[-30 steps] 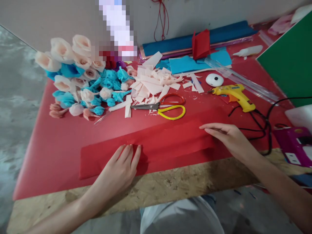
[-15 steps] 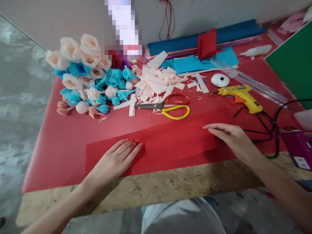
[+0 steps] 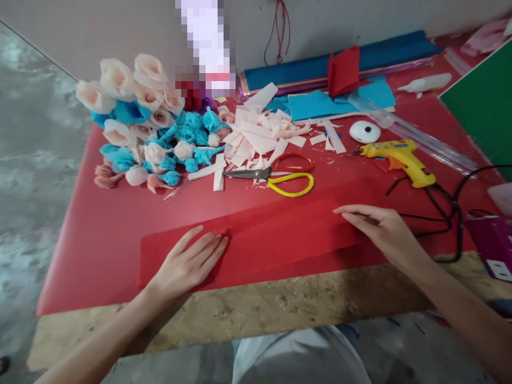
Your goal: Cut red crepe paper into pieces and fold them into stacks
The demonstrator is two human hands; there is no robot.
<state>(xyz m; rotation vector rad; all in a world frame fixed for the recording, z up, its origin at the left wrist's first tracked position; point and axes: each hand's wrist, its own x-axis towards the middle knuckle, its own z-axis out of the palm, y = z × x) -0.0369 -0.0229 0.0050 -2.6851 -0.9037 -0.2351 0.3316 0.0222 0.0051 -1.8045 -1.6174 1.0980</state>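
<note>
The pair of metal scissors with one red and one yellow handle (image 3: 266, 174) lies on the red-covered worktop (image 3: 96, 229). Nearer the person than the scissors, the long rectangular strip of thin red paper (image 3: 276, 240) is spread out flat. To the near left of the scissors, the left hand (image 3: 184, 266) lies palm down on the strip, its grip apart, fingers spread. Compared with one second ago, it sits slightly closer to the strip's left end, and the creases then visible across the strip's middle look smoother. To the near right of the scissors, the right hand (image 3: 386, 229) has thumb and forefinger close together at the strip; whether its grip clamps any paper, I cannot tell. It has hardly moved against the scissors.

Beyond the scissors, the heap of pale pink paper scraps (image 3: 256, 133) is unchanged, as are the white and blue paper flowers (image 3: 156, 152) to their left and the yellow plastic glue gun (image 3: 404, 157) to their right.
</note>
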